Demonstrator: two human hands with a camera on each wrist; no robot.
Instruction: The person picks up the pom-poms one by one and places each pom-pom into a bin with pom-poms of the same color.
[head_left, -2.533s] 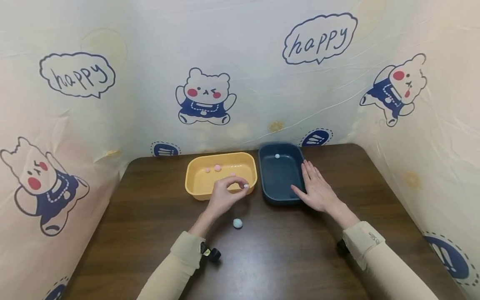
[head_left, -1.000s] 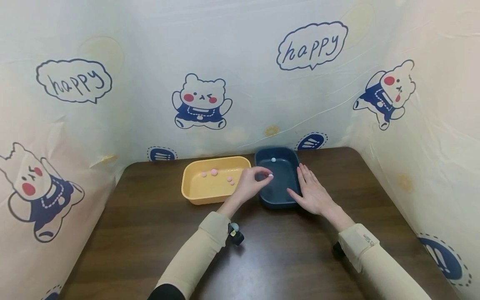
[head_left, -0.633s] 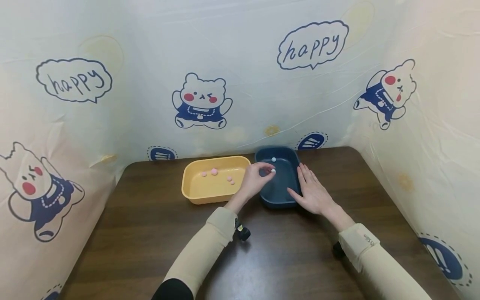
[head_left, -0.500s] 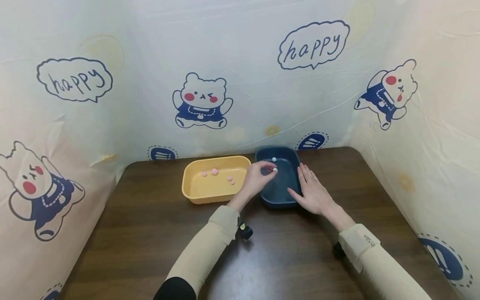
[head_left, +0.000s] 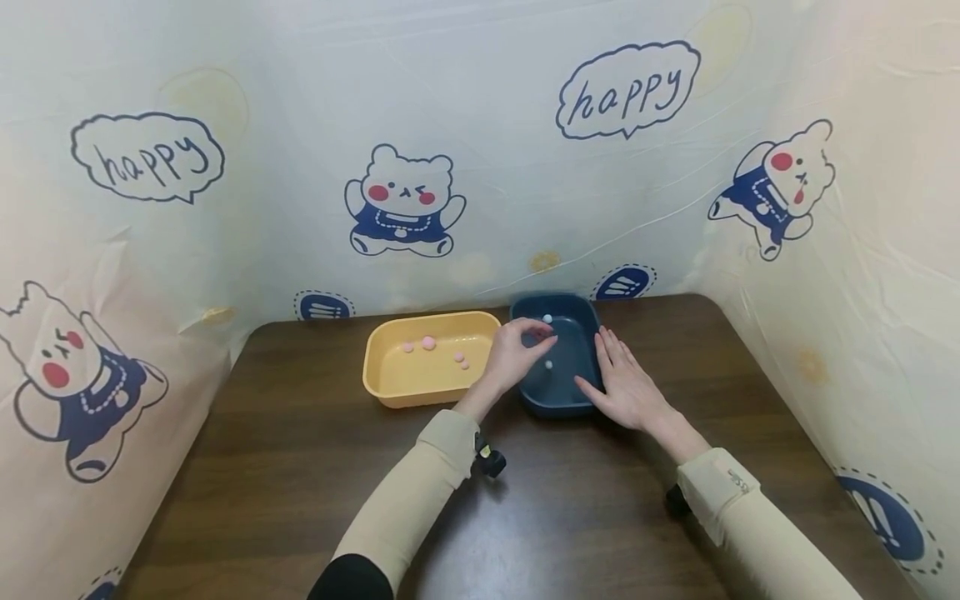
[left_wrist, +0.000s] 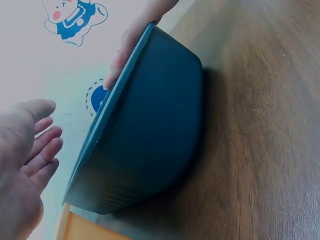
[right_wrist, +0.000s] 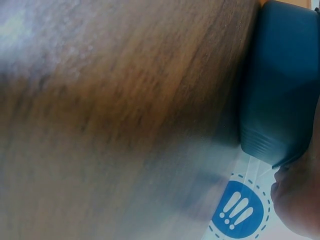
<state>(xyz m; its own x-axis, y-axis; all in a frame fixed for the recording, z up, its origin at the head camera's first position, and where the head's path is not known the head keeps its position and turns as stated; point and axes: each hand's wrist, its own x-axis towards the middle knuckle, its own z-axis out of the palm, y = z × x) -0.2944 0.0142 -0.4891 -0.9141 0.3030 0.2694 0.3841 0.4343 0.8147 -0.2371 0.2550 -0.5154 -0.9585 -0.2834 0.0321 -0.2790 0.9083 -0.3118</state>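
Note:
My left hand (head_left: 513, 354) hovers over the dark blue tray (head_left: 528, 392), its fingers loosely bent and nothing between them. In the left wrist view the thumb and fingertips stand apart, above the tray's rim. Two small pale blue balls lie inside the tray: one ball (head_left: 547, 319) near the far end, and another ball (head_left: 548, 364) below my left fingertips. My right hand (head_left: 633, 383) rests against the tray's right rim with straight fingers. To the left is a yellow tray (head_left: 378, 385) that holds several pink balls (head_left: 428, 342); my left wrist covers its near right corner.
Both trays stand side by side at the back of the brown wooden table (head_left: 300, 467). Behind them hangs a printed curtain (head_left: 495, 208) with bears and lettering. A small black wrist camera (head_left: 491, 461) sits under my left cuff.
My left hand has moved right from the yellow tray to over the blue one and let go of a small pale ball, which now lies inside. The right hand stays against the rim.

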